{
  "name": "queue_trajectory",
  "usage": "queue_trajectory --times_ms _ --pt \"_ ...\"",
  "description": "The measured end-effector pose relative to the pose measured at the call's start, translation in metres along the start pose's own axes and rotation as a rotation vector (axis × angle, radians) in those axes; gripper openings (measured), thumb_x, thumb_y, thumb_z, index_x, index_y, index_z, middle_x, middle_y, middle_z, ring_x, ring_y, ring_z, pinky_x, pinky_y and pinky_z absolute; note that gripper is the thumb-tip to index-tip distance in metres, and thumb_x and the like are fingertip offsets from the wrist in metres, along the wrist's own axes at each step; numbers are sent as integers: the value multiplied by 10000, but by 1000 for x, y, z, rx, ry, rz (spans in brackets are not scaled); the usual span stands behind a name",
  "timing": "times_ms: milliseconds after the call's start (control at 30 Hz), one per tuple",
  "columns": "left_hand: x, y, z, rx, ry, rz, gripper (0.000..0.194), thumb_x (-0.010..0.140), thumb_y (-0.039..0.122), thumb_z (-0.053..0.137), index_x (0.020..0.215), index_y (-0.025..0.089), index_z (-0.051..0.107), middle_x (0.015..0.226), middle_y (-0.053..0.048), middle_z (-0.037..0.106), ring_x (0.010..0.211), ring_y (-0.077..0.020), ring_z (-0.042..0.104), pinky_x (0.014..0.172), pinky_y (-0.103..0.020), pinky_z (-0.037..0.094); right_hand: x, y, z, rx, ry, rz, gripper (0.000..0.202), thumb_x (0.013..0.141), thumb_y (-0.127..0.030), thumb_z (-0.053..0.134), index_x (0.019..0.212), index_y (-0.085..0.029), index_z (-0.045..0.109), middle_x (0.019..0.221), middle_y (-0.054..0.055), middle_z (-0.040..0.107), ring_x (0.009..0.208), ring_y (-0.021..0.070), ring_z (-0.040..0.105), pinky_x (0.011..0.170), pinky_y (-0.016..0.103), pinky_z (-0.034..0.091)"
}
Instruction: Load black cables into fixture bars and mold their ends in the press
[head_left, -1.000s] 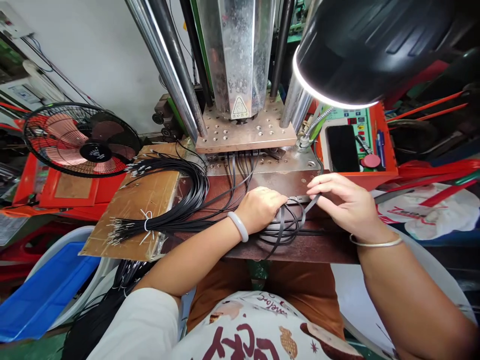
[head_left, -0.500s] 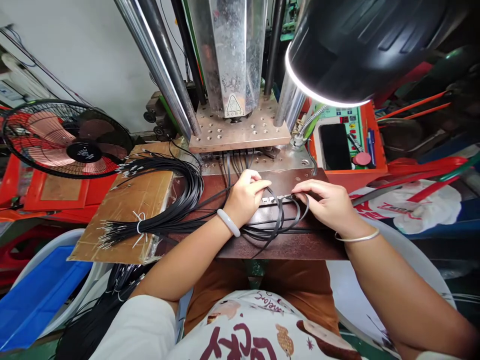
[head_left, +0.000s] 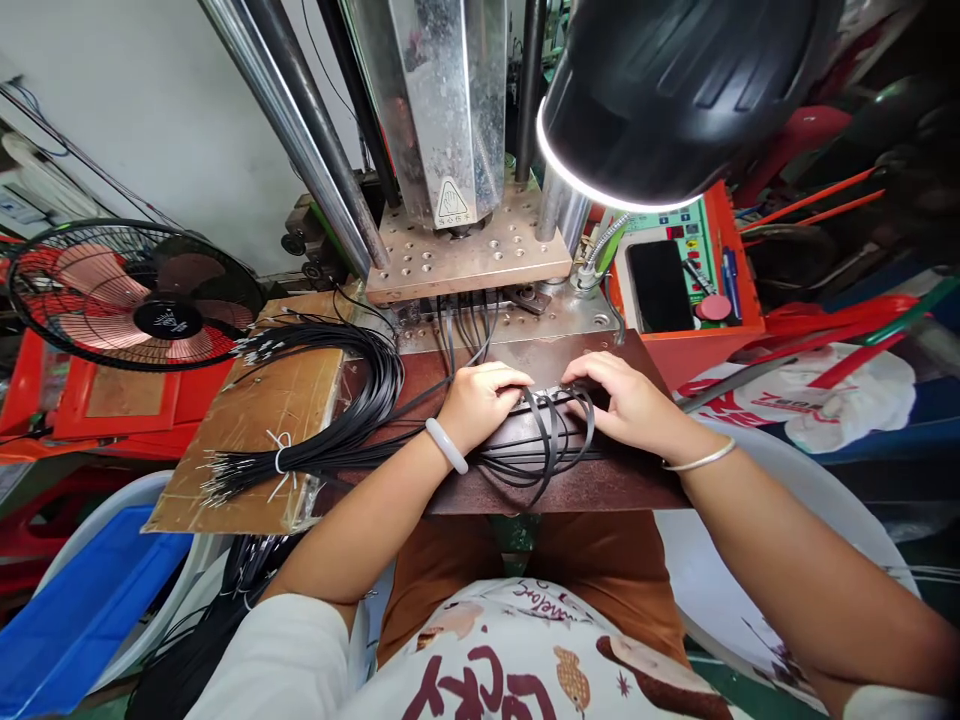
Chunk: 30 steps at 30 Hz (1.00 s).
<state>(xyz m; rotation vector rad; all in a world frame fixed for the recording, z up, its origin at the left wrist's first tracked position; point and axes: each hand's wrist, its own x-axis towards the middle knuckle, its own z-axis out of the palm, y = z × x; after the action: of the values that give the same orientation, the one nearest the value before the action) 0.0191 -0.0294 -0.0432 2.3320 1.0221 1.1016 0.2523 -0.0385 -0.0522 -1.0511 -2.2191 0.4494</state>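
Above the dark red bench top, a small bright metal bar (head_left: pixel 553 391) spans the gap between my two hands. My left hand (head_left: pixel 476 410) is closed, its thumb and forefinger at the bar's left end. At the other end my right hand (head_left: pixel 628 408) is closed too, fingers bent over the bar's edge. Thin black cables (head_left: pixel 551 440) come out of the bar and curve toward me in loops. To the left lies a thick bundle of black cables (head_left: pixel 322 453) with metal tips, tied with a white tie. My fingers partly hide the bar.
A press plate (head_left: pixel 472 272) between steel columns stands ahead, cables beneath it. A black lamp (head_left: pixel 675 110) hangs at upper right. Cardboard (head_left: pixel 247 410) and a fan (head_left: pixel 142 300) are left. A phone (head_left: pixel 660 287) rests on the control box. White tubs flank my legs.
My left hand has let its raised cable drop and lowered to the bar's left end. My right hand's fingers have moved onto the right end. The view has shifted slightly.
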Motion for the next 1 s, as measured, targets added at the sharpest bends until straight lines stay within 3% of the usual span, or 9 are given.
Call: queue_trajectory --times_ms 200,367,667,833,933,1000 --pt "-3 0 -2 177 -59 70 210 829 50 585 886 167 749 861 -28 762 777 -139 707 758 -246 554 -1 2 3 2 -25 31 133 813 -241 573 940 -203 579 913 82 619 892 249 556 816 397 456" --pt "-3 -2 0 223 -10 93 201 836 79 582 874 183 749 833 -20 761 756 -140 705 760 -256 548 -1 3 3 8 -33 35 136 813 -249 572 940 -198 580 910 84 615 890 248 549 821 398 450" --pt "-7 2 -4 305 -85 325 213 885 140 524 903 198 729 832 -31 758 761 -171 691 839 -330 547 2 -3 2 -40 -52 56 131 782 -184 577 912 -180 575 897 80 620 882 237 542 829 372 416" --pt "-3 -4 -9 407 -137 277 244 921 192 485 1031 195 703 964 -70 740 828 -202 687 772 -323 563 5 -2 3 -91 -74 74 155 745 -154 578 897 -182 566 912 71 627 881 227 536 829 359 401" --pt "3 4 -21 632 -131 175 232 916 212 497 926 170 725 1059 -131 693 911 -262 661 771 -383 550 3 -2 1 -84 -62 72 161 736 -139 570 893 -174 570 902 75 623 878 228 536 833 361 404" --pt "6 11 -28 650 -69 75 210 904 218 532 885 166 734 1006 -127 680 895 -255 650 771 -380 546 1 -2 1 -68 -52 56 157 742 -140 563 895 -169 577 891 78 618 876 233 539 832 365 411"
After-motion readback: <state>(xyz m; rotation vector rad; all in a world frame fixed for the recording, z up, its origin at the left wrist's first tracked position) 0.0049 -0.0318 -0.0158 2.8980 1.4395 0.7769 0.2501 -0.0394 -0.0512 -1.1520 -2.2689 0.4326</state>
